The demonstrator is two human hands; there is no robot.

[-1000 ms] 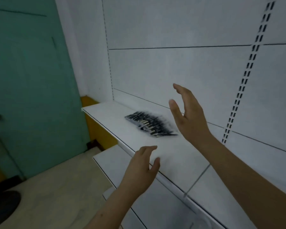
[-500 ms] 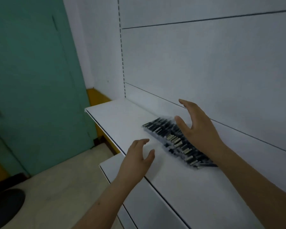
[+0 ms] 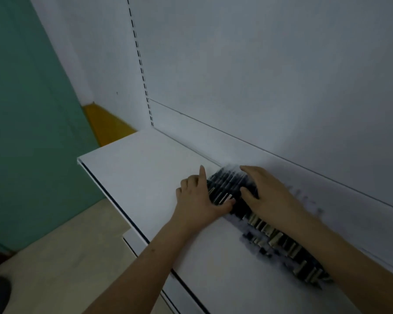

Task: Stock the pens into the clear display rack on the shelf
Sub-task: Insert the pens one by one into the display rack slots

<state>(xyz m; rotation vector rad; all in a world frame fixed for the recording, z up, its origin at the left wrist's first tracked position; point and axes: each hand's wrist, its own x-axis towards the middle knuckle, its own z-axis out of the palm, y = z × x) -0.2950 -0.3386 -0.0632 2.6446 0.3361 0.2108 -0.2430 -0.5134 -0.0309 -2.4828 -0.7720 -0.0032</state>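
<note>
The clear plastic display rack (image 3: 268, 225), loaded with a long row of dark pens with pale metallic clips (image 3: 227, 189), lies on the flat white shelf board (image 3: 141, 168). It sits toward the rear edge of the shelf, close to the white back panel (image 3: 259, 87), and runs slantwise from mid-shelf toward the near right end. The rack is blurred, so single pens and compartments cannot be told apart.

The left hand (image 3: 199, 201) rests on the shelf at the far left end of the rack. Its index finger is extended along the end of the rack, the remaining fingers are curled loosely against the shelf surface, and the thumb lies against the front edge of the rack over the pen clips. Whether this grip actually clamps the rack or only rests against it cannot be told.

The right hand (image 3: 270, 196) is placed over the top of the rack near the same end, fingers spread and arched downward, thumb pointing toward the left hand. The fingertips reach the rear side of the rack (contact cannot be confirmed because of blur). The right forearm passes above the near part of the rack and hides part of it.

A slotted upright strip (image 3: 141, 64) runs down the back panel to the rear left corner of the shelf. A teal wall (image 3: 21, 109) stands left of the shelf, with pale floor (image 3: 55, 257) below.
</note>
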